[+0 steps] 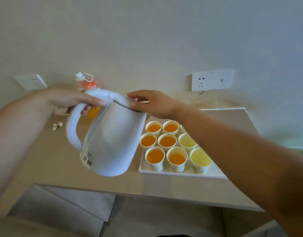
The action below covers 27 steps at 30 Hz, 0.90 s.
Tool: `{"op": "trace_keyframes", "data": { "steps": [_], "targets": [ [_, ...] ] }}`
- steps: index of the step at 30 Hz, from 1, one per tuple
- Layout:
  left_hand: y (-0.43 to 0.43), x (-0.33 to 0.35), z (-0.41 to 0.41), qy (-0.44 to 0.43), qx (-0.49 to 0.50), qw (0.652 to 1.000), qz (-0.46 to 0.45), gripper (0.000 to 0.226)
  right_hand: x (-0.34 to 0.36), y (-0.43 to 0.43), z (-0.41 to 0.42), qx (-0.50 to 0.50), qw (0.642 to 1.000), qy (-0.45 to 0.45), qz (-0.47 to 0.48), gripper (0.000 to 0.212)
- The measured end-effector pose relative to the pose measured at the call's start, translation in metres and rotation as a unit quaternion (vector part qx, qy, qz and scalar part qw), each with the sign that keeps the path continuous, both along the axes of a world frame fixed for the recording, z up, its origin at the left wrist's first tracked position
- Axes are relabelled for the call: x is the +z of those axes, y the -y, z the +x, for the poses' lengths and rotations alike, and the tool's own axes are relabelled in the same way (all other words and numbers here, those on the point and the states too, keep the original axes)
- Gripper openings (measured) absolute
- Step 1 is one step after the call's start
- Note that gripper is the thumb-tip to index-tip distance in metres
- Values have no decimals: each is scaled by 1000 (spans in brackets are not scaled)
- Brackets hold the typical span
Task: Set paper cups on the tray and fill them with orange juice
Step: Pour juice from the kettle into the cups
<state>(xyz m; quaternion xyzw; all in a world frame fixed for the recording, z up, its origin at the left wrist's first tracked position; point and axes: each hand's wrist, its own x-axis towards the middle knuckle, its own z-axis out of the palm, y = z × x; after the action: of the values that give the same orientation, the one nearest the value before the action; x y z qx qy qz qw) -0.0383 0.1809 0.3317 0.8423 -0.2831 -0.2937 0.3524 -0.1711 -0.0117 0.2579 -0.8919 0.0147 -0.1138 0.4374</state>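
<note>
White plastic kettle-shaped jug held tilted above the beige counter, just left of the white rectangular tray.

Left hand is clamped on the jug handle; right hand rests with fingers spread on its lid. Six paper cups hold orange juice; the right-hand column looks unfilled. Risk: an over-tilted spout may spill onto the tray or topple light cups.

Nine paper cups stood on one tray: six held orange juice, two visible ones did not, and one was mostly hidden. One white kettle, one juice bottle and two wall sockets were present.
</note>
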Motion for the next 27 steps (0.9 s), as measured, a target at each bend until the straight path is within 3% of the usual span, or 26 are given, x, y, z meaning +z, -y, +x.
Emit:
{"op": "trace_keyframes", "data": {
  "steps": [2,7,9,12,16,20,27],
  "targets": [
    [-26,-6,4,1,73,997,-30,99,6,-14,20,33,997,0,-68,47],
    [-72,-31,4,50,208,974,-67,61,11,-44,65,111,981,-16,-158,50],
    [-84,-42,6,68,235,967,-76,69,8,-52,80,128,979,-24,-155,47],
    [-93,-59,15,69,242,963,-94,88,-2,-57,100,141,978,-24,-150,39],
    [-90,-80,44,62,229,960,-148,68,-13,-50,121,101,991,-9,-92,32],
    [-73,-102,96,39,210,958,-189,65,-24,-37,147,17,999,18,-31,30],
    [-20,-138,185,1,131,961,-244,66,-47,-13,197,-85,982,10,-167,36]
  ]
}}
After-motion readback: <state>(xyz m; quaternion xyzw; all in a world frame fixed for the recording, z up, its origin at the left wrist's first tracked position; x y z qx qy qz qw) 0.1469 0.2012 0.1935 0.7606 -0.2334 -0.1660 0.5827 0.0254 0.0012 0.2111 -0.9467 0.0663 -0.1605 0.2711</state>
